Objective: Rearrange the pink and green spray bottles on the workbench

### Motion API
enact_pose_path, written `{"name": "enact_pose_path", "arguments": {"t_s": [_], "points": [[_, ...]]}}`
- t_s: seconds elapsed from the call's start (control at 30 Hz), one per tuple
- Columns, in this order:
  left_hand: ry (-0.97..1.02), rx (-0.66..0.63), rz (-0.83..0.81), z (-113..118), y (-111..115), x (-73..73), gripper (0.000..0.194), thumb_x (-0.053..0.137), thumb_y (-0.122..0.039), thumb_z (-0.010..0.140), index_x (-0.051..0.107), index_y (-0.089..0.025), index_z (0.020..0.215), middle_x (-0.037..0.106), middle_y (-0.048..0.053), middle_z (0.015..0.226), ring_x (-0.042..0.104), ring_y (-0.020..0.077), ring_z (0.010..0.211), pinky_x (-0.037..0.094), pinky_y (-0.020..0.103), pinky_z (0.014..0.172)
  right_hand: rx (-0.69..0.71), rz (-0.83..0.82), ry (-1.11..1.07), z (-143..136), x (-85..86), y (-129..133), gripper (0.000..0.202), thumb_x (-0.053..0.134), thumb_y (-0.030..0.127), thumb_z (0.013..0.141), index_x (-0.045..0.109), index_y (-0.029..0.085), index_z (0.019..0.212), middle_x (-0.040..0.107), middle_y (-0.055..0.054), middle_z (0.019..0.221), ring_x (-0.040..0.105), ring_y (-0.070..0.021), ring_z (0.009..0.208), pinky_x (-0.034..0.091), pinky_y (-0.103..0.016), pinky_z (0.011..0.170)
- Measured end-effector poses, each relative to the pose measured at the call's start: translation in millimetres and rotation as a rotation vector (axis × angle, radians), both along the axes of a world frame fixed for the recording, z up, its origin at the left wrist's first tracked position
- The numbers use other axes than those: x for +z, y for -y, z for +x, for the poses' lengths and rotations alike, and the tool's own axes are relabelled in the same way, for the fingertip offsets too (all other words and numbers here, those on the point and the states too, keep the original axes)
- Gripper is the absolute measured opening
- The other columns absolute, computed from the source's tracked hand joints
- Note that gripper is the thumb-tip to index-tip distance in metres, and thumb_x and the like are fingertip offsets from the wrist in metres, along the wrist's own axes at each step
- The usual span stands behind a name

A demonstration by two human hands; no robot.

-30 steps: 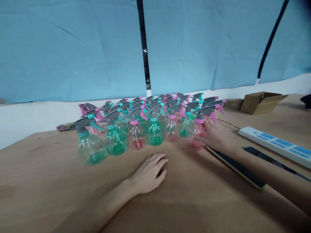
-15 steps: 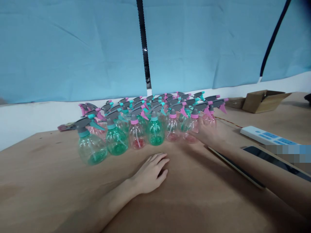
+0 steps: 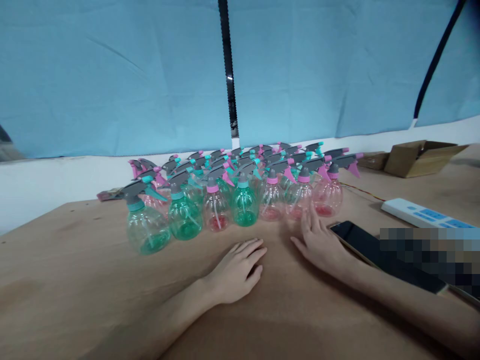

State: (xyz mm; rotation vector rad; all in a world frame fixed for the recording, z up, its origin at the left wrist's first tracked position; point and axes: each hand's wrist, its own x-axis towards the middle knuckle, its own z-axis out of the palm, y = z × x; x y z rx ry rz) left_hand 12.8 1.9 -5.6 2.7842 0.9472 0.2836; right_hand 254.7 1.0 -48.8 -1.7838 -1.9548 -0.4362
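Note:
Round, clear spray bottles with grey trigger heads stand upright in close rows. In the front row are a pale green-tinted spray bottle [image 3: 148,230] at the left end, a green spray bottle [image 3: 245,206] near the middle and a pink spray bottle [image 3: 328,197] at the right end. My left hand [image 3: 240,270] lies on the tabletop in front of the row, fingers apart and holding nothing. My right hand [image 3: 320,242] is open, its fingertips just before the pink bottles at the right; whether they touch one cannot be made out.
Beside my right forearm lies a dark phone [image 3: 386,255] on the wooden table [image 3: 93,290]. A white power strip [image 3: 423,212] with a thin cord and an open cardboard box [image 3: 408,160] are farther right. Behind the bottles hangs a blue curtain [image 3: 318,65].
My right hand has come away from the right-end pink bottles, back toward me and down, and its fingers are now stretched out. My left hand stays put. The view has shifted slightly.

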Motion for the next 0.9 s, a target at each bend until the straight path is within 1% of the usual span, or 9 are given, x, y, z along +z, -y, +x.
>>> {"name": "enact_pose_path", "arguments": {"t_s": [0.03, 0.07, 0.13, 0.23, 0.33, 0.43, 0.6, 0.73, 0.9], "points": [[-0.018, -0.009, -0.004, -2, 0, 1.0, 0.043, 0.035, -0.029, 0.089, 0.044, -0.020, 0.130, 0.036, 0.006, 0.142, 0.031, 0.0215, 0.131, 0.027, 0.043, 0.107, 0.062, -0.031, 0.037, -9, -2.7, 7, 0.060, 0.038, 0.032, 0.086, 0.024, 0.004, 0.138, 0.026, -0.027, 0.141, 0.029, -0.0399, 0.127, 0.040, -0.054, 0.089], [-0.041, -0.021, -0.011, -5, 0, 2.2, 0.044, 0.035, -0.030, 0.089, 0.041, -0.020, 0.132, 0.033, 0.006, 0.143, 0.030, 0.0213, 0.131, 0.026, 0.043, 0.108, 0.115, -0.070, 0.062, -17, -3.9, 13, 0.055, 0.036, 0.031, 0.087, 0.030, 0.008, 0.137, 0.033, -0.023, 0.140, 0.030, -0.0366, 0.128, 0.037, -0.054, 0.094], [-0.087, -0.040, -0.026, -11, -1, 4.7, 0.048, 0.034, -0.033, 0.090, 0.034, -0.021, 0.136, 0.029, 0.005, 0.144, 0.026, 0.0210, 0.133, 0.023, 0.043, 0.109, 0.235, -0.156, 0.079, -35, -1.8, 22, 0.050, 0.032, 0.032, 0.090, 0.038, 0.010, 0.134, 0.038, -0.017, 0.138, 0.031, -0.0302, 0.129, 0.033, -0.049, 0.101], [-0.125, -0.034, -0.036, -22, -3, 6.5, 0.050, 0.033, -0.037, 0.091, 0.029, -0.022, 0.139, 0.025, 0.004, 0.146, 0.022, 0.0207, 0.134, 0.020, 0.042, 0.110, 0.404, -0.256, 0.056, -54, 8.0, 26, 0.049, 0.031, 0.032, 0.092, 0.041, 0.008, 0.133, 0.035, -0.015, 0.141, 0.027, -0.0259, 0.131, 0.028, -0.044, 0.106], [-0.132, 0.009, -0.034, -28, -4, 5.3, 0.053, 0.033, -0.039, 0.091, 0.027, -0.020, 0.139, 0.024, 0.005, 0.146, 0.021, 0.0210, 0.135, 0.019, 0.042, 0.110, 0.505, -0.300, 0.015, -64, 17.9, 23, 0.049, 0.031, 0.029, 0.091, 0.037, 0.010, 0.136, 0.033, -0.011, 0.142, 0.025, -0.0235, 0.132, 0.025, -0.044, 0.107], [-0.129, 0.023, -0.027, -29, -4, 3.9, 0.053, 0.033, -0.038, 0.090, 0.028, -0.017, 0.139, 0.026, 0.006, 0.146, 0.022, 0.0212, 0.135, 0.020, 0.042, 0.110, 0.554, -0.350, -0.014, -64, 23.2, 21, 0.050, 0.032, 0.029, 0.091, 0.034, 0.011, 0.137, 0.031, -0.010, 0.142, 0.025, -0.0224, 0.132, 0.026, -0.044, 0.107], [-0.107, 0.008, -0.005, -28, -2, 5.0, 0.050, 0.033, -0.037, 0.091, 0.031, -0.019, 0.138, 0.028, 0.005, 0.145, 0.024, 0.0203, 0.134, 0.022, 0.042, 0.109, 0.617, -0.367, -0.042, -55, 24.7, 23, 0.049, 0.033, 0.029, 0.091, 0.034, 0.012, 0.138, 0.031, -0.010, 0.143, 0.026, -0.0221, 0.132, 0.026, -0.045, 0.107], [-0.135, 0.013, -0.007, -27, -2, 6.0, 0.049, 0.033, -0.036, 0.091, 0.033, -0.018, 0.137, 0.028, 0.006, 0.145, 0.024, 0.0204, 0.134, 0.022, 0.042, 0.110, 0.611, -0.374, -0.046, -53, 25.7, 25, 0.049, 0.034, 0.030, 0.091, 0.035, 0.011, 0.137, 0.032, -0.010, 0.142, 0.027, -0.0226, 0.131, 0.026, -0.045, 0.107], [-0.153, 0.007, 0.027, -28, -3, 3.9, 0.050, 0.032, -0.036, 0.091, 0.031, -0.017, 0.138, 0.027, 0.005, 0.145, 0.023, 0.0202, 0.134, 0.023, 0.042, 0.109, 0.608, -0.387, -0.038, -53, 27.4, 25, 0.049, 0.034, 0.032, 0.092, 0.036, 0.013, 0.137, 0.033, -0.009, 0.142, 0.027, -0.0222, 0.131, 0.025, -0.043, 0.108]]}}
